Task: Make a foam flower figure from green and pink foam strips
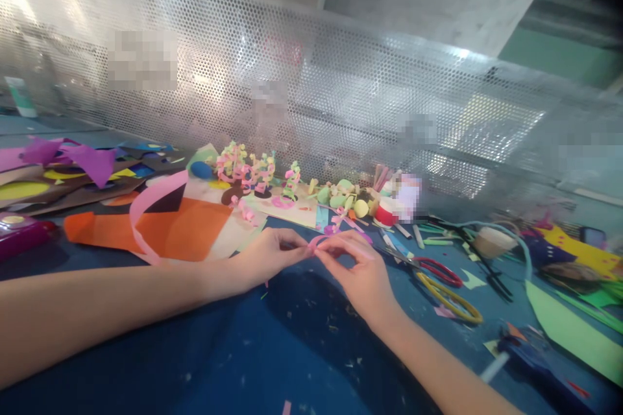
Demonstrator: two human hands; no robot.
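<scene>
My left hand [272, 251] and my right hand [363, 269] meet over the blue tabletop, with thumbs and forefingers pinched together. Between the fingertips is a small curved pink paper strip [317, 242], partly hidden by the fingers. Just beyond the hands stand several curly pink and yellow paper decorations [291, 183]. To the right of my right hand lie scissors [413, 263] with red and yellow handles. A long pink paper strip [137, 220] arches over an orange sheet [195, 227] left of my left hand.
A perforated metal screen [219, 71] runs across the back. A blue glue gun [540, 369] lies at the front right, near a light green sheet [569, 324]. Purple paper [92, 159] and a magenta object [24, 237] are on the left; a red-and-white cup [384, 213] stands behind.
</scene>
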